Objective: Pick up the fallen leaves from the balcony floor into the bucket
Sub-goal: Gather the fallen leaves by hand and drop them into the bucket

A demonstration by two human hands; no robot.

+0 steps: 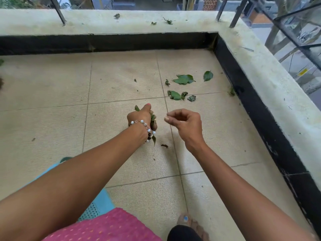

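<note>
My left grip (142, 117) clutches a bunch of leaves (153, 117); right grip (184, 121) loosely curled, empty. Floor leaves (184, 79) look light and limp: pinch by the blade.

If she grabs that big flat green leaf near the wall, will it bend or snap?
The big green leaf looks fresh and thin, so it will probably bend, not snap. It lies flat on the tiled floor, so fingers may need to slide under its edge. The bunch of leaves crumpled in the left hand suggests they are soft and light.
</note>
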